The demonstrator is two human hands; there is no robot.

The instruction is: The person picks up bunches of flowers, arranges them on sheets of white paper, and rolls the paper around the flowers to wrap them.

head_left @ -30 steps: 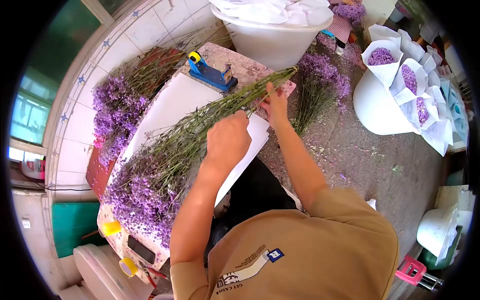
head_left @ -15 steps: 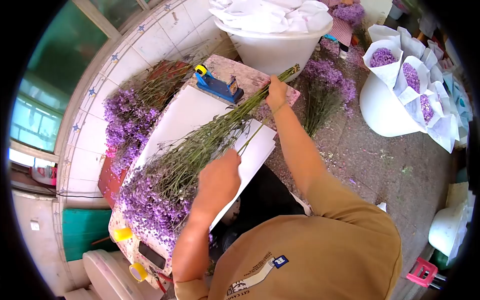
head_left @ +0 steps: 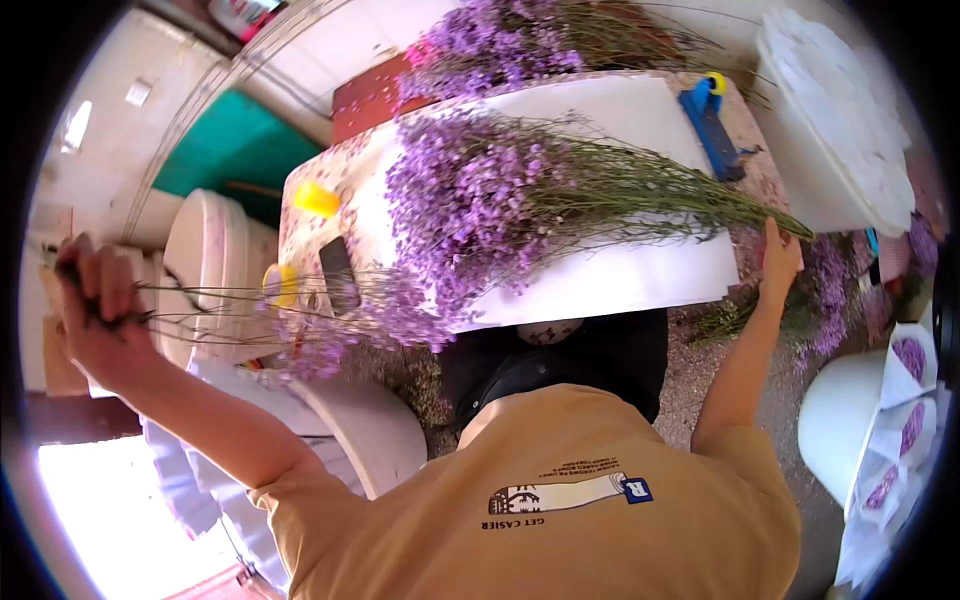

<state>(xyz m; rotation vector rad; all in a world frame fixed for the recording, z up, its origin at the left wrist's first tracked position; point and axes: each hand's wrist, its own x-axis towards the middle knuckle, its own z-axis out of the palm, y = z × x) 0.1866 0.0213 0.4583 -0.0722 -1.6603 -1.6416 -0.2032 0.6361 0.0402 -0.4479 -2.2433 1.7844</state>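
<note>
A large bunch of purple flowers (head_left: pixel 480 190) lies across white paper (head_left: pixel 620 285) on the table, blossoms to the left and green stems to the right. My right hand (head_left: pixel 780 262) is closed around the stem ends at the table's right side. Far out to the left, my left hand (head_left: pixel 105 315) is closed on the ends of several thin flower stems (head_left: pixel 225 305). Their purple heads stretch back to the paper's near left corner, against the big bunch. A blue tape dispenser (head_left: pixel 715 135) stands beyond the stems.
On the table's left are a phone (head_left: pixel 338 275), a yellow roll (head_left: pixel 316 198) and a tape roll (head_left: pixel 281 285). More purple flowers (head_left: pixel 500 50) lie behind the table. A white tub (head_left: pixel 835 130) stands back right; wrapped flowers (head_left: pixel 908 430) fill another tub at right.
My left hand has swung from beside the bunch far out to the left, drawing thin stems with it. My right hand still holds the stem ends. The camera view has turned left.
</note>
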